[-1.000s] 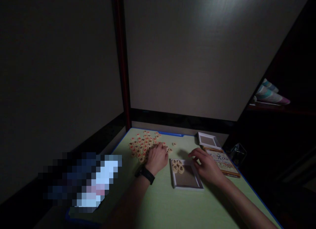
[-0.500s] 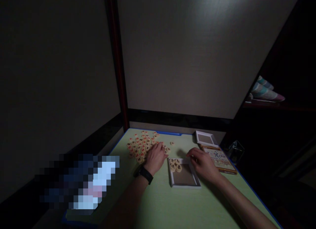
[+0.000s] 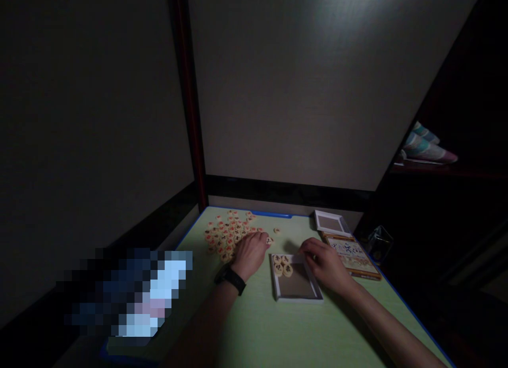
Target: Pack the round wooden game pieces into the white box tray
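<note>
My left hand (image 3: 251, 252), with a dark watch on the wrist, pinches a round Chinese chess piece (image 3: 269, 241) marked in black at its fingertips. It is beside a loose heap of Chinese chess pieces (image 3: 230, 235) with red or black characters. My right hand (image 3: 326, 263) is closed over the right edge of a shallow white-rimmed box (image 3: 299, 301). Its fingers are curled together, and what they hold, if anything, is hidden. Several black-marked pieces (image 3: 282, 265) lie flat in the box's far left corner.
Behind my right hand lie a flat printed box (image 3: 353, 257) and a second white-rimmed tray (image 3: 330, 223). One lone piece (image 3: 277, 231) rests right of the heap. The green table (image 3: 262, 331) has a blue edge. A pixelated bright patch (image 3: 159, 294) covers the left side.
A chess piece now shows at my left fingertips, and the fingers have drawn together on it. My right hand has hardly moved, and the pieces in the box look the same.
</note>
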Tool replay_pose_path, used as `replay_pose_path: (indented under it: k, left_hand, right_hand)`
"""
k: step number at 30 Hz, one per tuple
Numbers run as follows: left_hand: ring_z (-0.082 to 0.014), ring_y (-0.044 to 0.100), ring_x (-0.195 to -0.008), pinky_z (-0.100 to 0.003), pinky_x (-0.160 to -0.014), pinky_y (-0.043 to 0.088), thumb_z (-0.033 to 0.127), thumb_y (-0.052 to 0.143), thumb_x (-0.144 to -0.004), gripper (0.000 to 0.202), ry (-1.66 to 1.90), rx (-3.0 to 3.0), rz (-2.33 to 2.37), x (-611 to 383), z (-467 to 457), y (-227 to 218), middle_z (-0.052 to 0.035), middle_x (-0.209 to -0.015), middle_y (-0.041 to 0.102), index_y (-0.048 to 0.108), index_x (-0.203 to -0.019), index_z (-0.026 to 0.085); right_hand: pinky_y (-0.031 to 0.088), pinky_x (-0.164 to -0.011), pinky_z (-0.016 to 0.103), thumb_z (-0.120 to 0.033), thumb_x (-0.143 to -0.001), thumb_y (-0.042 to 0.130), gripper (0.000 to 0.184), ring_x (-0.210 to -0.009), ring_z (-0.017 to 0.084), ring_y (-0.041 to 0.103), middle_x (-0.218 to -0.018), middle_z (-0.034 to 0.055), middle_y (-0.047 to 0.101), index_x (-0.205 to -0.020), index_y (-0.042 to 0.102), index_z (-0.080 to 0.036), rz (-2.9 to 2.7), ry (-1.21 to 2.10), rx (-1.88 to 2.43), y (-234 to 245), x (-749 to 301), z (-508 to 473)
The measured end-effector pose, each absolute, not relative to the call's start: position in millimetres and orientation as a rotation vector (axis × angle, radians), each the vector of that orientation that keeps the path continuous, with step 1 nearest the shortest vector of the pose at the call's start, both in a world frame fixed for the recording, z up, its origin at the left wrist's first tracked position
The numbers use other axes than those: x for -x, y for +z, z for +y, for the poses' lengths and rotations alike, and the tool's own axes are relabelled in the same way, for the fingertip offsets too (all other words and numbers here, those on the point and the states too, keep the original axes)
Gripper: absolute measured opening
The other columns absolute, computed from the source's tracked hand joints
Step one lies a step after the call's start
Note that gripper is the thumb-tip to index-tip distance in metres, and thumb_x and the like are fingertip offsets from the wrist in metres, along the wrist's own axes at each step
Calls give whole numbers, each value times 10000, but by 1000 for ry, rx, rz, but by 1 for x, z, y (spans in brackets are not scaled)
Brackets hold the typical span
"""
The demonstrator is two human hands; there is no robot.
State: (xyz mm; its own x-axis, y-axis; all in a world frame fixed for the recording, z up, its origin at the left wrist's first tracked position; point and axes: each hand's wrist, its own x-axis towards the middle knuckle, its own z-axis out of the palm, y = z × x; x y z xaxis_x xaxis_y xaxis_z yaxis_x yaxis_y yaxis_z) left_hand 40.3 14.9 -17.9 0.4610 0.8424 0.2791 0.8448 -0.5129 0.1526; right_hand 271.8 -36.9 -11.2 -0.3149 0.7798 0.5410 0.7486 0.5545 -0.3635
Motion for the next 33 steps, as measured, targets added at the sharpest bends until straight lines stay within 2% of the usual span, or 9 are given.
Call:
replay_pose_path:
  k: [9,15,18,21,29,33]
  left_hand:
    - [-209,629,-1044,-337,-939,487,147,485,-935,237,-623,2718,-1514,-38,13,-13,-69,-1088,672,627,-1111,215]
    - [-215,647,-1008,-323,-895,494,201,484,-952,246,-1189,2347,-1814,-23,29,-5,-95,-1110,685,632,-1149,197]
    - [-226,666,-952,-323,-843,504,230,482,-955,202,-1405,2206,-1914,-16,36,-4,-107,-1026,714,645,-1061,175]
    - [-216,683,-860,-313,-789,512,266,471,-958,195,-1646,2071,-1991,-11,43,-6,-85,-914,731,646,-989,186]
    - [-177,710,-763,-273,-673,556,326,495,-925,221,-2473,1677,-1816,10,67,-9,-86,-914,744,638,-970,164]
    - [-167,717,-737,-260,-645,570,372,492,-930,267,-2640,1584,-1809,18,72,-9,-85,-896,752,648,-938,155]
  right_hand:
    - [481,-747,271,-28,-737,475,327,-815,182,658,-907,68,722,-895,720,-176,-2148,98,1346,14,-249,15]
    - [471,-726,240,-3,-700,505,414,-781,179,677,-935,77,768,-985,764,-155,-2399,189,1442,32,-212,63]
    - [452,-672,207,20,-667,516,443,-741,161,679,-861,44,776,-970,780,-165,-2528,261,1387,29,-198,74]
    - [431,-644,195,-3,-689,544,376,-714,148,671,-802,18,772,-916,789,-174,-2604,287,1330,24,-186,77]
    - [413,-668,220,-46,-746,568,314,-766,169,677,-865,45,779,-920,788,-187,-2720,198,1255,26,-154,82]
    - [420,-676,228,-68,-778,546,321,-814,184,690,-912,54,779,-963,778,-193,-2754,143,1262,29,-138,83]
